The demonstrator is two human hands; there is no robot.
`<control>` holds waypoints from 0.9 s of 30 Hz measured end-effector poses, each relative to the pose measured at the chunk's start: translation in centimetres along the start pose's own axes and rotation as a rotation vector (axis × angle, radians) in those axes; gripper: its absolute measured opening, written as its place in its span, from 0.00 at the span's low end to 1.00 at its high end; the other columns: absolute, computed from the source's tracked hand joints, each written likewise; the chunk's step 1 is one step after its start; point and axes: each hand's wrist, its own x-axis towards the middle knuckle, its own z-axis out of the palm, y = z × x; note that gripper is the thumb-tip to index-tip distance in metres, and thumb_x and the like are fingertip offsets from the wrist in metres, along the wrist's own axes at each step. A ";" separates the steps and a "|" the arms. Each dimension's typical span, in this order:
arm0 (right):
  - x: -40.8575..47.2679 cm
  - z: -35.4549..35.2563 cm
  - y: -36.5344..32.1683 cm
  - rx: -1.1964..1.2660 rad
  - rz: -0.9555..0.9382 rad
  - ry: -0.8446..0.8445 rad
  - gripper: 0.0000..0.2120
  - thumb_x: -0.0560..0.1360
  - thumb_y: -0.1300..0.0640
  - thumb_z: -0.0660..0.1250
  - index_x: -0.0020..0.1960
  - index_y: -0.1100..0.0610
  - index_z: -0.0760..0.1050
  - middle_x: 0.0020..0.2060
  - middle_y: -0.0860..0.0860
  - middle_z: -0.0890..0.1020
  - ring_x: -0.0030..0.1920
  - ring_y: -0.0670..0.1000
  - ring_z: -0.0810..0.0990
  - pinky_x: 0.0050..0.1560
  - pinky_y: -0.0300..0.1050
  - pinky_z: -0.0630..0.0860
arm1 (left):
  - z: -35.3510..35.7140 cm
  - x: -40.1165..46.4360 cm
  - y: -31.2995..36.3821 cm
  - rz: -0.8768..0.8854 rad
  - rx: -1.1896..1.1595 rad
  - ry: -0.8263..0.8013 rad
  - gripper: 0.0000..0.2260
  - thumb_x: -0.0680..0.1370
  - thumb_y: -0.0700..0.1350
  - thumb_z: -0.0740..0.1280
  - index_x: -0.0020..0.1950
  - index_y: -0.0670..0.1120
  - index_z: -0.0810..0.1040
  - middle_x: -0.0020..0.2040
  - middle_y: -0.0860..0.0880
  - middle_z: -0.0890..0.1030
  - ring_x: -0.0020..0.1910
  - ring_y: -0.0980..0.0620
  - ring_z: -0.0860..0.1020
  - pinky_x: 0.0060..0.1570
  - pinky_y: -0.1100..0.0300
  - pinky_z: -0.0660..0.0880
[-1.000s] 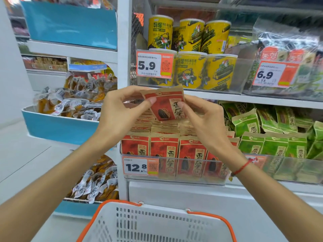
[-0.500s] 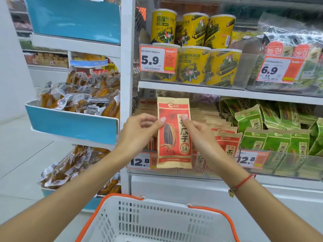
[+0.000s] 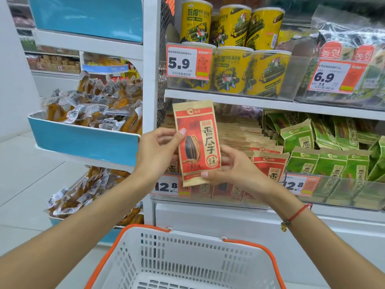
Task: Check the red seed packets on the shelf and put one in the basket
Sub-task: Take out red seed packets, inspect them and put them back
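Two hands, left (image 3: pixel 155 151) and right (image 3: pixel 233 170), pinch one flat, crinkle-edged red seed packet (image 3: pixel 196 142) upright above the slotted plastic basket (image 3: pixel 187 259).

We see one red seed packet (image 3: pixel 196 142) held upright in front of the shelf, its front showing a dark sunflower seed and black characters. More red seed packets (image 3: pixel 268 163) stand in rows behind. Nearest us sits the white, orange-rimmed basket (image 3: pixel 239 257).
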 end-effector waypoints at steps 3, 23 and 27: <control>-0.1 -0.3 -0.2 0.037 -0.053 0.008 0.23 0.70 0.62 0.74 0.64 0.52 0.74 0.51 0.49 0.85 0.51 0.49 0.84 0.48 0.41 0.81 | 0.0 0.0 0.4 0.006 -0.060 0.014 0.08 0.76 0.51 0.69 0.49 0.48 0.79 0.45 0.49 0.85 0.41 0.55 0.84 0.37 0.63 0.81; -0.4 2.4 -1.1 -0.296 -0.420 0.229 0.29 0.75 0.47 0.68 0.74 0.41 0.63 0.60 0.36 0.73 0.44 0.42 0.78 0.44 0.38 0.79 | 1.3 -1.5 2.2 0.043 -0.144 -0.275 0.19 0.80 0.58 0.57 0.65 0.52 0.77 0.52 0.52 0.84 0.50 0.63 0.82 0.40 0.71 0.77; -0.5 2.4 -1.3 -0.217 -0.342 0.241 0.26 0.72 0.43 0.65 0.70 0.39 0.68 0.60 0.38 0.68 0.45 0.52 0.78 0.48 0.38 0.80 | 1.0 -1.4 1.6 -0.009 -0.152 -0.358 0.20 0.79 0.61 0.52 0.63 0.55 0.75 0.55 0.52 0.84 0.54 0.59 0.81 0.52 0.63 0.79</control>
